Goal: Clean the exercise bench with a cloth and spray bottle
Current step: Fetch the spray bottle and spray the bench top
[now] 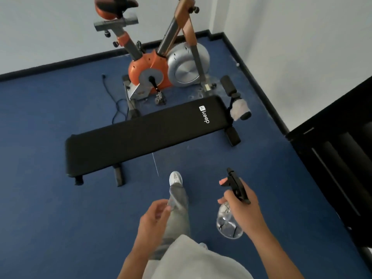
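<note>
One black bench (145, 135) — blue floor (50, 198)

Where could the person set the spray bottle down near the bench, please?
Bare blue floor lies between the bench and the person's shoe. Behind the bench it is crowded by the exercise bike and cable.
</note>
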Demonstrator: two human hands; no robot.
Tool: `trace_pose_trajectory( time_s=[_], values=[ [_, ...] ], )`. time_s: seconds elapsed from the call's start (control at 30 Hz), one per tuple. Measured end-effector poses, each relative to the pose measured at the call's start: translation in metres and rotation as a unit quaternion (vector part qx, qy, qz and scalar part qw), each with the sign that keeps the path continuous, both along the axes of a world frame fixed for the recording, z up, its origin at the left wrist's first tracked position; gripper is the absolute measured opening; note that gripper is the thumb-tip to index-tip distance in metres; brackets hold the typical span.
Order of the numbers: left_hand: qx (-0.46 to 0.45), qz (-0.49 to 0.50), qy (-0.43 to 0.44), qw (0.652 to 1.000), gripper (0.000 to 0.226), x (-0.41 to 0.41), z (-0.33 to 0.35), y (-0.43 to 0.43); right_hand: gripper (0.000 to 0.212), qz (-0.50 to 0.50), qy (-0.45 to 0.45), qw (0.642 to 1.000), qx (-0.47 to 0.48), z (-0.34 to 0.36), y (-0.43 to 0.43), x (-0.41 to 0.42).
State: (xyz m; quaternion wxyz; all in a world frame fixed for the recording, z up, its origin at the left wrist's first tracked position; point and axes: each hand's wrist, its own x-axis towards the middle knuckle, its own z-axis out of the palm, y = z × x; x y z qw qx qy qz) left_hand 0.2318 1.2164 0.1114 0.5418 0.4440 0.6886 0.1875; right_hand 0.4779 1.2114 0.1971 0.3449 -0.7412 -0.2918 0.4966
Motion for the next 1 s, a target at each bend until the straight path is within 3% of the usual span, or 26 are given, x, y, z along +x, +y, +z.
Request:
trace_pose_trajectory(
  time_s=[0.1,0.27,0.57,0.8,1.0],
  values=[
    [-0.021,0.022,0.052,0.998,0.016,0.000,-0.032,0.071,0.028,0.007,-0.028,0.999,-0.019,-0.020,0.070,0.016],
    [-0.028,-0.033,0.110,0.993,0.016,0.016,-0.080,0.195,0.026,0.010,-0.083,0.995,-0.056,-0.052,0.177,0.039],
    [-0.040,-0.145,0.162,0.975,0.045,0.091,-0.216,0.374,0.013,0.015,-0.112,0.989,-0.100,-0.171,0.306,0.092],
    [-0.049,-0.164,0.274,0.946,0.077,0.137,-0.327,0.455,0.011,0.043,-0.123,0.985,-0.115,-0.277,0.352,0.124],
    [-0.065,-0.227,0.371,0.898,0.084,0.126,-0.387,0.456,0.009,0.048,-0.136,0.984,-0.102,-0.339,0.380,0.138]
  ],
)
